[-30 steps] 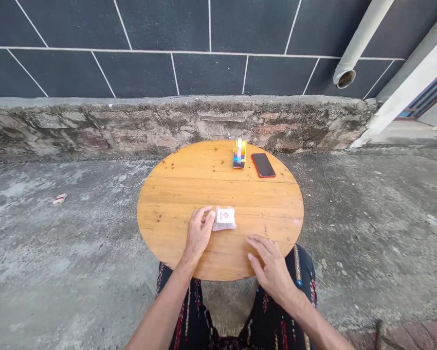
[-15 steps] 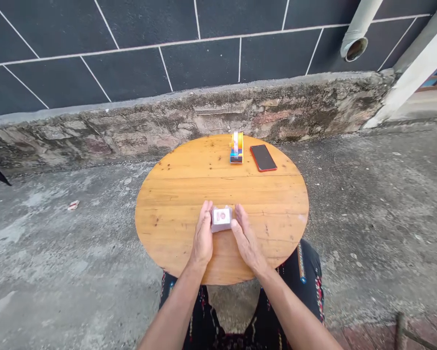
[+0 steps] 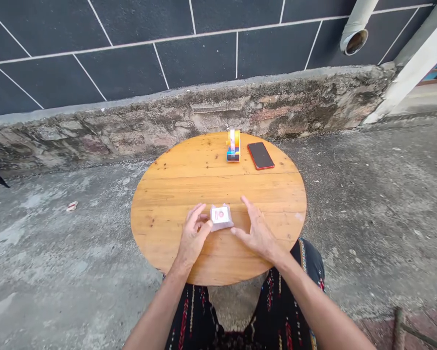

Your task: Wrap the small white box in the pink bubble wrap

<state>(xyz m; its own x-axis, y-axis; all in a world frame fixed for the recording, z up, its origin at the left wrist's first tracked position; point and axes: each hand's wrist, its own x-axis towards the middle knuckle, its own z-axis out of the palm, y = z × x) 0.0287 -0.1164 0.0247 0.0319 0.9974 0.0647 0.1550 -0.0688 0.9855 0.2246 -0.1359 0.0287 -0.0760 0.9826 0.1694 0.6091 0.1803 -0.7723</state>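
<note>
A small box wrapped in clear, crinkled plastic [image 3: 221, 215] lies near the front of the round wooden table. Its white top carries red print too small to read. My left hand [image 3: 193, 233] is at the box's left side, fingers bent and apart, the thumb tip at its edge; I cannot tell whether it touches. To the right, my right hand [image 3: 257, 228] is spread open, its thumb pointing at the box's lower right corner and its fingers standing away from the wrap.
The round wooden table [image 3: 167, 180] carries a yellow and blue tape dispenser [image 3: 233, 147] at the back. A phone with a red edge [image 3: 261, 155] lies beside it. Behind stands a stone-based wall [image 3: 218, 114] with a drainpipe [image 3: 355, 36]. My knees are under the table's front edge.
Both hands have moved apart from the sides of the wrapped box, the right one farther. Its fingers have spread. The box stays on the table, and the whole view has shifted slightly.
</note>
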